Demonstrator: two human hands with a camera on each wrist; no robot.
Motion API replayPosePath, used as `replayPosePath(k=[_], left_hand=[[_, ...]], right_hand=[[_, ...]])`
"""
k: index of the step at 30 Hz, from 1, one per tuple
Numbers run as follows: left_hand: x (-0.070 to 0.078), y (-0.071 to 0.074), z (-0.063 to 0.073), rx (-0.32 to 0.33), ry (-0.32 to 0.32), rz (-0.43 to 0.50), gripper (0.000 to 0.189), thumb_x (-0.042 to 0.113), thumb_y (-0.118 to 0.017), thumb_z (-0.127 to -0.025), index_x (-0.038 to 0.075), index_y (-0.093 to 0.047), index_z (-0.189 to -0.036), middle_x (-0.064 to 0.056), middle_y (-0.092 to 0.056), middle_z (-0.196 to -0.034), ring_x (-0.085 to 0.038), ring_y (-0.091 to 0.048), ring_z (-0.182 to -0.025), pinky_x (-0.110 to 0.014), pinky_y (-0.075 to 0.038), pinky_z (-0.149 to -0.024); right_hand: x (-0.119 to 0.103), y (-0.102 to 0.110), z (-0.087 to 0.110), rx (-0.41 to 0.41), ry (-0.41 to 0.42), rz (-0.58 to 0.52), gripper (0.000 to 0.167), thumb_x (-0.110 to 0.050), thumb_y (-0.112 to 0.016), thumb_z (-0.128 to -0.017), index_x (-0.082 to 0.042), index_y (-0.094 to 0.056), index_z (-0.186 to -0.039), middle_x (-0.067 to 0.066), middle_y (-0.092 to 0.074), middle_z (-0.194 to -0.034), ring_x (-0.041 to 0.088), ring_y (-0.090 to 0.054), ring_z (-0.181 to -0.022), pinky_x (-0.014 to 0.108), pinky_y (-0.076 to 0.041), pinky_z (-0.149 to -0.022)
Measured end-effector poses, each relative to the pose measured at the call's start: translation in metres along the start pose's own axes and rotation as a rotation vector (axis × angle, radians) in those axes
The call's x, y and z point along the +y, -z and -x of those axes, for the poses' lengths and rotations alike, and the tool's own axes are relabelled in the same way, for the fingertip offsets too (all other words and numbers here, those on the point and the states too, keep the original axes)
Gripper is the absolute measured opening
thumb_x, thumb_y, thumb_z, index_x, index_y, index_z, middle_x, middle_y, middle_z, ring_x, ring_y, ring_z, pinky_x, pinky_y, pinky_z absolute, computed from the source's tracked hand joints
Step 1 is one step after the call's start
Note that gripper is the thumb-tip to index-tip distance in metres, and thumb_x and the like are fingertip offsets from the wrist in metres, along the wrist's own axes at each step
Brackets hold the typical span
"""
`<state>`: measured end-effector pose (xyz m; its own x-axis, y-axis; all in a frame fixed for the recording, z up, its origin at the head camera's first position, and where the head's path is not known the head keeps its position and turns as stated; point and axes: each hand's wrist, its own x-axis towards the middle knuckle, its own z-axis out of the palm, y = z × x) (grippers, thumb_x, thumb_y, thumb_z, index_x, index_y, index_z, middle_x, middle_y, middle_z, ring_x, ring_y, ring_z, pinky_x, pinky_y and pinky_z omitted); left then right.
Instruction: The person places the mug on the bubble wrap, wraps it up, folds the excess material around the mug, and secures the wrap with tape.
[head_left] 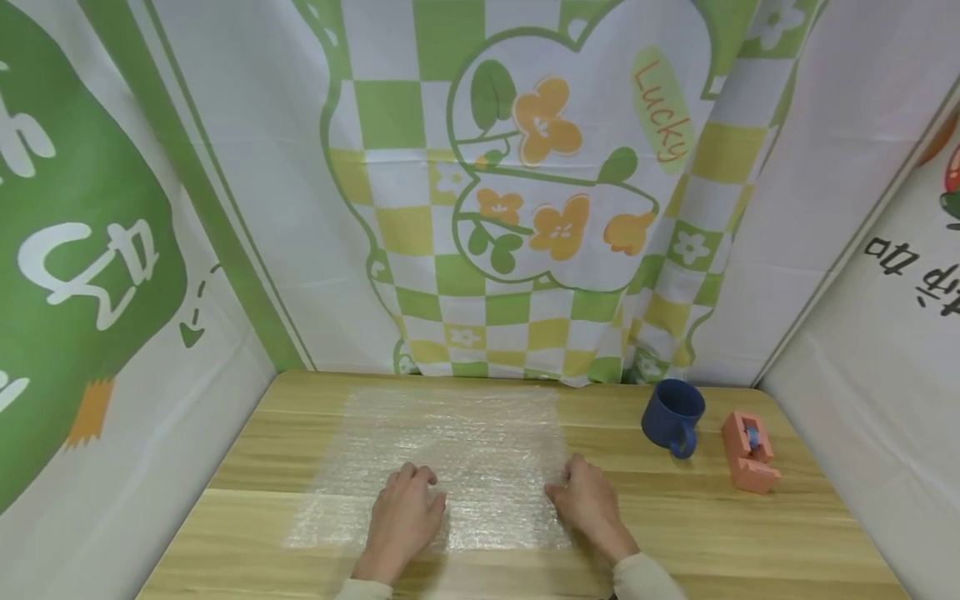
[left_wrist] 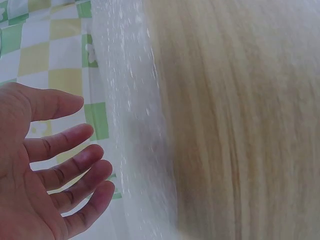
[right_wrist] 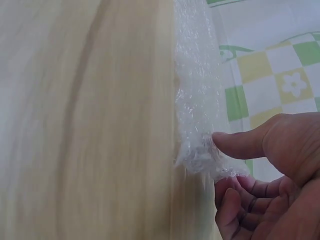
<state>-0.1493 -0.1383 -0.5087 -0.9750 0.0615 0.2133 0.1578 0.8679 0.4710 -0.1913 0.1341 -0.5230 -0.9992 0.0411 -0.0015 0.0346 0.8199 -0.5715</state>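
One mug (head_left: 666,414), likely a tape dispenser (head_left: 745,465), right of plastic sheet (head_left: 487,467).

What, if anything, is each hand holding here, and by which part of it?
The right hand pinches the bubble wrap by its right edge; the left hand holds nothing.

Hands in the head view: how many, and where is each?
2: the left hand over the bubble wrap, the right hand pinching its right edge.
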Motion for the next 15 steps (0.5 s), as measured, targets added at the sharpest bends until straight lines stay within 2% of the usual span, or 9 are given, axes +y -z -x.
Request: replayPosePath(k=[7, 15], left_hand=[[0.0, -0.003, -0.001, -0.006, -0.009, 0.014, 0.02, 0.016, -0.075, -0.086, 0.003, -0.071, -0.101, -0.009, -0.062, -0.096, -0.023, -0.057, -0.081, -0.042, -0.053, -0.068], [0.009, -0.01, -0.005, -0.006, -0.053, 0.018, 0.019, 0.015, -0.075, -0.085, 0.003, -0.07, -0.099, -0.008, -0.061, -0.094, -0.026, -0.058, -0.084, -0.043, -0.053, -0.068]], right_hand=[[0.018, 0.015, 0.005, 0.055, 0.012, 0.041, 0.033, -0.023, -0.085, -0.079, -0.004, -0.06, -0.092, 0.015, -0.067, -0.087, 0.031, -0.064, -0.077, 0.044, -0.049, -0.061], [0.038, 0.029, 0.007, 0.04, -0.038, 0.067, 0.033, -0.025, -0.083, -0.081, -0.005, -0.059, -0.093, 0.012, -0.067, -0.086, 0.029, -0.063, -0.076, 0.043, -0.047, -0.061]])
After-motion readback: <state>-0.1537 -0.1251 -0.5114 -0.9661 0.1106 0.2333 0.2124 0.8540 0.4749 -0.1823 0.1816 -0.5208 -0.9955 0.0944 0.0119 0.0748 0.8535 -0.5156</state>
